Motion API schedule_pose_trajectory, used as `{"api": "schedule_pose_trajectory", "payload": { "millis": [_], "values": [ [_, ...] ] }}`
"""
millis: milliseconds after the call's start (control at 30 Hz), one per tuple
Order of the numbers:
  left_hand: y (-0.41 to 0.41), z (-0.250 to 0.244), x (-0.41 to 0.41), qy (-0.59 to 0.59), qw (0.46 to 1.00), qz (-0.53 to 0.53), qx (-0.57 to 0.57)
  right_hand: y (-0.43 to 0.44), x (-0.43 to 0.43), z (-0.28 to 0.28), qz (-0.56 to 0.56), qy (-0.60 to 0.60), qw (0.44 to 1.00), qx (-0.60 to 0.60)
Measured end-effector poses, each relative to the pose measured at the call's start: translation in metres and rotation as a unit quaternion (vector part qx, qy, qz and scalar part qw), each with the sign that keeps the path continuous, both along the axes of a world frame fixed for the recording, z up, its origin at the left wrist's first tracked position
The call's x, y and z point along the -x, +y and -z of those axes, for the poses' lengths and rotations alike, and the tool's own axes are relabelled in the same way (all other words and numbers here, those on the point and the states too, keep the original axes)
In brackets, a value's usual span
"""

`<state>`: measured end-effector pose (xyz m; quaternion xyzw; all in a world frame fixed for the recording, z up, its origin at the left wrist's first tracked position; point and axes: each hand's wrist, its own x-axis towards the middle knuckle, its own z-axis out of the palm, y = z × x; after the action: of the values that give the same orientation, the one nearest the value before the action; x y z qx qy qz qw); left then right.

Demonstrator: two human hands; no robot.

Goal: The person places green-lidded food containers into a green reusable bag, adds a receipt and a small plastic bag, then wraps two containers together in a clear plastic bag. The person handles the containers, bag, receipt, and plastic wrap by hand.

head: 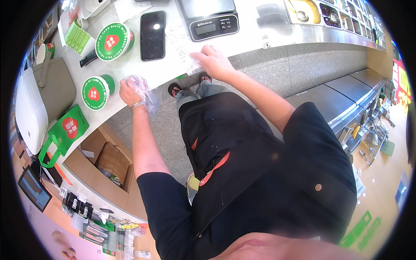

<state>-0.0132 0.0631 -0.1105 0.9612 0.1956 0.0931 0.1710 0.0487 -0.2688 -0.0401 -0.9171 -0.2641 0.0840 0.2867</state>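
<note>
My left hand [130, 92] is closed on a crumpled clear plastic bag [151, 97] at the edge of the white counter [130, 70]. My right hand [214, 61] rests its fingers on a long printed paper receipt [182, 48]; whether it grips the paper I cannot tell. Beside my left hand stands a green-and-white lidded paper tub [95, 93], and a second lidded tub [112, 41] stands farther up, with a black-handled object [88, 59] next to it. A black smartphone [152, 35] lies between that tub and the receipt.
A digital kitchen scale [213, 27] stands beyond my right hand. Topping containers [304, 13] are set in the steel counter at upper right. At left are a grey-and-white lidded box [53, 87] and a green carry bag [70, 128] near the counter's edge.
</note>
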Motion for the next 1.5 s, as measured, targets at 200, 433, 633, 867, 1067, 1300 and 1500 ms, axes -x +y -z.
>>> {"api": "schedule_pose_trajectory", "payload": {
  "millis": [200,433,633,867,1067,1300,1500],
  "values": [
    [-0.003,-0.003,-0.001,-0.018,1.000,0.000,-0.005,0.002,-0.001,-0.004,0.014,-0.007,1.000,0.013],
    [-0.001,-0.002,0.000,-0.018,0.999,0.017,-0.027,0.001,-0.003,-0.007,-0.002,0.021,1.000,0.019],
    [-0.007,-0.011,-0.003,-0.013,0.999,-0.012,0.027,0.003,-0.002,-0.005,0.016,0.020,1.000,-0.003],
    [-0.017,-0.024,-0.005,-0.039,0.998,-0.016,0.047,0.002,-0.003,-0.007,0.010,0.051,0.999,-0.001],
    [-0.009,-0.013,-0.002,-0.027,0.999,-0.013,0.034,0.002,-0.003,-0.008,0.005,0.061,0.998,-0.001],
    [-0.005,-0.006,-0.001,-0.017,1.000,-0.012,0.016,0.002,-0.004,-0.008,0.004,0.063,0.998,0.004],
    [-0.006,-0.008,-0.002,-0.018,1.000,-0.006,0.017,0.002,-0.003,-0.009,0.019,0.061,0.998,-0.016]
  ]
}}
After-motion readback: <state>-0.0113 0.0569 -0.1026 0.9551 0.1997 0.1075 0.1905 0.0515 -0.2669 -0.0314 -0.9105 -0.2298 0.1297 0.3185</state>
